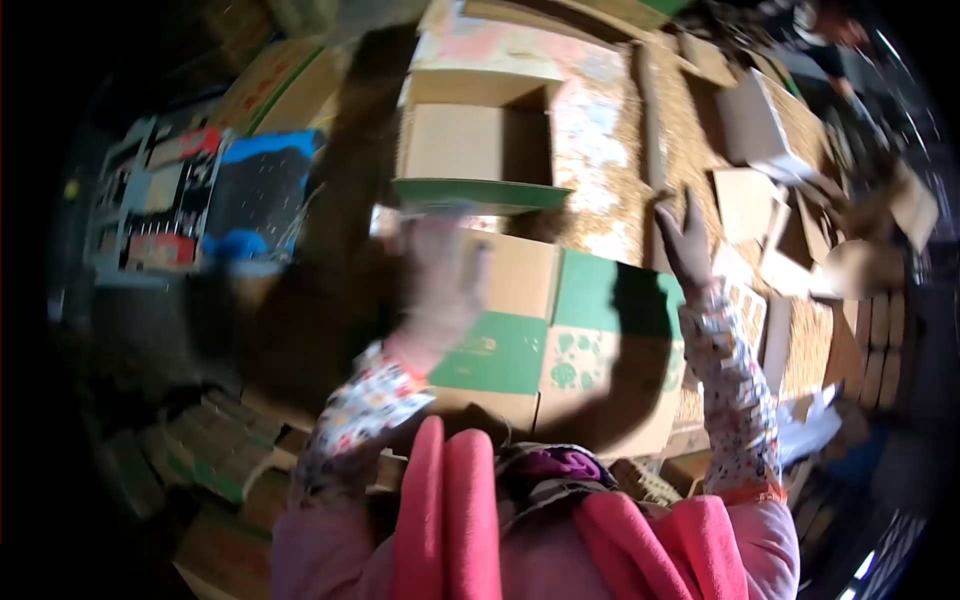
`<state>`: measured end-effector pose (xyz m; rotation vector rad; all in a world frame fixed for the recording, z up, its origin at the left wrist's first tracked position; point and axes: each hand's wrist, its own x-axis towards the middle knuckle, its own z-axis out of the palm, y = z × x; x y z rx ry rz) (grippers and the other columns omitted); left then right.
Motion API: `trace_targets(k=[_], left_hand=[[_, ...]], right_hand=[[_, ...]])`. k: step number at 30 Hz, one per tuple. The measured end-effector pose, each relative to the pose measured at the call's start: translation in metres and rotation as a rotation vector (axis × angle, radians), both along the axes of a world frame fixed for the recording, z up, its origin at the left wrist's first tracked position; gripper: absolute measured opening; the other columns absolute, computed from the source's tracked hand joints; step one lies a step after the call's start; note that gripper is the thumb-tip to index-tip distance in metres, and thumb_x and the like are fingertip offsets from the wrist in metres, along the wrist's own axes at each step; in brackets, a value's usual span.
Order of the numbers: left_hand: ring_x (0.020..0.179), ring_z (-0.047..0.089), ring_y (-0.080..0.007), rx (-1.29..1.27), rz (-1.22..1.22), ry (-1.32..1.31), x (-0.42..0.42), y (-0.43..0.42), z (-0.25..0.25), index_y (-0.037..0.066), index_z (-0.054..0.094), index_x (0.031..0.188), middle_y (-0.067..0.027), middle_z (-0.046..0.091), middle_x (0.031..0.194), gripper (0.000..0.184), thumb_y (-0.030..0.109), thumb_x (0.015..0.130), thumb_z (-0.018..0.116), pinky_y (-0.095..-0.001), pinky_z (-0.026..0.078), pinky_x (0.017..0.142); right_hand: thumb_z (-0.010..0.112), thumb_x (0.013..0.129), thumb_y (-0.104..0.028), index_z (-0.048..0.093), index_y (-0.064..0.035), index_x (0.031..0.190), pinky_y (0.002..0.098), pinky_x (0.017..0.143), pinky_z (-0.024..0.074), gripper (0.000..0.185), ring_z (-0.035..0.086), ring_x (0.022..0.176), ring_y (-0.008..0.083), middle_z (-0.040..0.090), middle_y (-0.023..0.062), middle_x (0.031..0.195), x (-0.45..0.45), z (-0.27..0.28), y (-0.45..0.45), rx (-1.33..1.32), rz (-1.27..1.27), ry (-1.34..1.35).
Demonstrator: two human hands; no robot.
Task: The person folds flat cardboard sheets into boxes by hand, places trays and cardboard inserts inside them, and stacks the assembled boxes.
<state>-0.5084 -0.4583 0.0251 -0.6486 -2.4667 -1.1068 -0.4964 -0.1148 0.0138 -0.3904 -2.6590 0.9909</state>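
My left hand, smeared by motion, is over the left part of a flattened green and brown cardboard sheet; what its fingers do is unclear. My right hand is raised beyond the sheet's right corner, fingers apart, holding nothing. Past the sheet stands an open-topped cardboard box with a green flap on its near side. The sheet carries white print and a green pattern, and the shadow of my right arm crosses it.
At the left is a rack with red and blue items. Cardboard pieces and a white-sided box lie at the right. Another person's arm shows at the upper right. Stacked cardboard sits at the lower left.
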Motion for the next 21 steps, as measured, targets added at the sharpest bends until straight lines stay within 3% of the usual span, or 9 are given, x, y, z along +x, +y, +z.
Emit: trace_targets(k=[2, 5, 7, 10, 13, 14, 17, 18, 21], left_hand=[[0.104, 0.047, -0.0373, -0.199, 0.337, -0.054, 0.003, -0.028, 0.016, -0.005, 0.038, 0.122, -0.0206, 0.05, 0.112, 0.065, 0.024, 0.072, 0.07, -0.0441, 0.035, 0.092], [0.099, 0.053, -0.0382, 0.13, 0.146, -0.807, -0.012, -0.027, -0.027, -0.007, 0.034, 0.125, -0.0219, 0.053, 0.109, 0.076, 0.028, 0.07, 0.073, -0.0409, 0.042, 0.086], [0.097, 0.056, -0.0384, 0.118, 0.098, -0.387, -0.013, -0.032, 0.017, -0.008, 0.036, 0.121, -0.0253, 0.055, 0.109, 0.076, 0.034, 0.071, 0.074, -0.0397, 0.046, 0.082], [0.1, 0.057, -0.0358, 0.135, -0.004, -0.38, 0.02, -0.051, 0.105, -0.006, 0.043, 0.118, -0.0246, 0.054, 0.116, 0.065, 0.037, 0.077, 0.068, -0.0391, 0.048, 0.082], [0.097, 0.055, -0.0418, -0.47, 0.183, -0.356, 0.076, -0.074, 0.063, -0.004, 0.044, 0.12, -0.0256, 0.053, 0.114, 0.051, 0.027, 0.084, 0.061, -0.0409, 0.046, 0.083], [0.1, 0.055, -0.041, -0.867, -0.127, 0.014, 0.096, -0.083, 0.03, -0.005, 0.04, 0.122, -0.0258, 0.052, 0.116, 0.057, 0.031, 0.083, 0.061, -0.04, 0.046, 0.086], [0.118, 0.044, -0.0365, -0.344, -0.024, -0.734, 0.158, -0.076, 0.039, -0.005, 0.032, 0.129, -0.0312, 0.045, 0.121, 0.077, 0.044, 0.079, 0.064, -0.0396, 0.04, 0.094], [0.117, 0.038, -0.0455, -0.169, -0.112, -0.784, 0.16, -0.082, 0.067, 0.004, 0.036, 0.132, -0.0284, 0.04, 0.126, 0.072, 0.044, 0.079, 0.063, -0.0421, 0.031, 0.102], [0.109, 0.048, -0.0399, -0.415, -0.268, -0.47, 0.161, -0.095, 0.161, 0.001, 0.04, 0.127, -0.0242, 0.045, 0.122, 0.072, 0.044, 0.076, 0.066, -0.0397, 0.039, 0.095]], right_hand=[[0.06, 0.085, -0.03, 0.031, 0.0105, 0.131, 0.0354, 0.101, 0.033, 0.067, 0.044, 0.119, 0.0352, 0.045, 0.0246, 0.127, 0.079, -0.028, 0.054, 0.266, -0.138, 0.052], [0.059, 0.088, -0.03, 0.039, 0.0087, 0.125, 0.0274, 0.093, 0.0378, 0.057, 0.049, 0.11, 0.0183, 0.054, 0.0108, 0.116, 0.129, 0.019, 0.024, -0.734, -0.178, -0.305], [0.054, 0.091, -0.025, 0.047, 0.003, 0.12, 0.0252, 0.092, 0.0381, 0.041, 0.05, 0.106, 0.0143, 0.056, 0.0089, 0.111, 0.131, 0.064, 0.008, -0.863, -0.285, 0.09], [0.054, 0.091, -0.023, 0.047, 0.001, 0.12, 0.025, 0.092, 0.039, 0.038, 0.052, 0.105, 0.0139, 0.057, 0.0084, 0.111, 0.155, 0.124, 0.004, -0.781, 0.034, 0.166], [0.057, 0.089, -0.021, 0.037, 0.0002, 0.132, 0.0271, 0.094, 0.038, 0.052, 0.051, 0.105, 0.017, 0.055, 0.0081, 0.113, 0.203, 0.078, 0.0, -0.63, -0.037, -0.185], [0.059, 0.088, -0.021, 0.032, 0.0007, 0.136, 0.0273, 0.094, 0.0375, 0.059, 0.051, 0.106, 0.0177, 0.054, 0.0076, 0.114, 0.225, 0.053, -0.006, -0.543, -0.056, -0.256], [0.059, 0.087, -0.018, 0.044, -0.0008, 0.125, 0.022, 0.079, 0.0407, 0.044, 0.05, 0.095, 0.0112, 0.054, 0.0018, 0.103, 0.268, 0.04, -0.014, -0.963, -0.005, -0.219], [0.055, 0.088, -0.019, 0.05, -0.0027, 0.114, 0.021, 0.074, 0.0401, 0.031, 0.049, 0.091, 0.0092, 0.054, -0.0004, 0.1, 0.274, 0.03, 0.021, -0.982, 0.099, -0.309], [0.045, 0.092, -0.026, 0.034, -0.0055, 0.133, 0.0339, 0.086, 0.0446, 0.047, 0.049, 0.11, 0.0221, 0.047, 0.0121, 0.124, 0.286, 0.136, 0.022, -1.142, 0.107, -0.117]])
